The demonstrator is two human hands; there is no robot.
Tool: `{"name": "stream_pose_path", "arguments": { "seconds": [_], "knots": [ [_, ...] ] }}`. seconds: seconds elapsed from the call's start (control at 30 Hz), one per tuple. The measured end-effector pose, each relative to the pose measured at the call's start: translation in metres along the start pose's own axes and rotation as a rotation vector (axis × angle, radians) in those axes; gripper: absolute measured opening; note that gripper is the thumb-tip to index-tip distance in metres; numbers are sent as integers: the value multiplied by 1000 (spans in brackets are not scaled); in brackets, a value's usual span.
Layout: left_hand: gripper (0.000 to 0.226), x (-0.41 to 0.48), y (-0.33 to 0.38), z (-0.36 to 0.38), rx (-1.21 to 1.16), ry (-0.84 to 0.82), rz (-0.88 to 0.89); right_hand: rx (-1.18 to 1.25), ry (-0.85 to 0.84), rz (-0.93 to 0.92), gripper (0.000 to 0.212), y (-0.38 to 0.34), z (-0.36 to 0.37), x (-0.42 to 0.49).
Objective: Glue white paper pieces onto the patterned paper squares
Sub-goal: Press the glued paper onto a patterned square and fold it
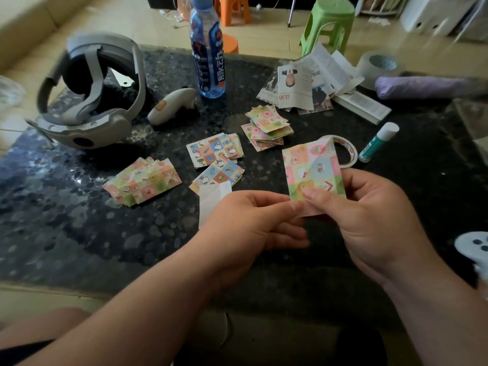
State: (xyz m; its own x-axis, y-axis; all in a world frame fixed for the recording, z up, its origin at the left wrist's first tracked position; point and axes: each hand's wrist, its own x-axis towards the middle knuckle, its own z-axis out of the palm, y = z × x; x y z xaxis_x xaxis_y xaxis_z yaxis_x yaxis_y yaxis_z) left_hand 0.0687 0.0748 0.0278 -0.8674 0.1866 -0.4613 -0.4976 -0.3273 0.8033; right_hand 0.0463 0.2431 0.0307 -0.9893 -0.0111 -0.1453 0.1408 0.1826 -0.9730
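I hold a patterned paper square (313,170) upright above the dark table. My right hand (369,220) grips its lower edge, thumb on the front. My left hand (253,220) pinches the square's bottom left corner with its fingertips. A white paper piece (211,202) shows just behind my left hand; whether the hand holds it I cannot tell. Three piles of patterned squares lie on the table: one at the left (144,182), one in the middle (215,159), one further back (268,126). A glue stick (380,141) lies to the right, cap on.
A headset (92,93) and a controller (171,105) sit at the back left, a blue bottle (208,51) behind the piles. Torn newspaper (311,83), a tape roll (346,151), a larger clear tape roll (380,64) and a purple folded umbrella (422,87) lie at the right.
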Motion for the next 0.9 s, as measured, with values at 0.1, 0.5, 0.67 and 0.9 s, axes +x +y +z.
{"name": "stream_pose_path", "arguments": {
  "seconds": [0.1,0.5,0.67,0.9],
  "knots": [
    [15,-1,1,-1,45,-13,-29,33,3,18,13,-3,2,-1],
    [21,0,-1,-3,20,-30,56,165,-61,69,36,-10,6,-7],
    [17,2,-2,-3,30,30,108,198,-85,102,37,-12,6,-7],
    [14,3,-1,-2,15,45,160,297,-91,121,32,-14,6,-7]
  ]
}}
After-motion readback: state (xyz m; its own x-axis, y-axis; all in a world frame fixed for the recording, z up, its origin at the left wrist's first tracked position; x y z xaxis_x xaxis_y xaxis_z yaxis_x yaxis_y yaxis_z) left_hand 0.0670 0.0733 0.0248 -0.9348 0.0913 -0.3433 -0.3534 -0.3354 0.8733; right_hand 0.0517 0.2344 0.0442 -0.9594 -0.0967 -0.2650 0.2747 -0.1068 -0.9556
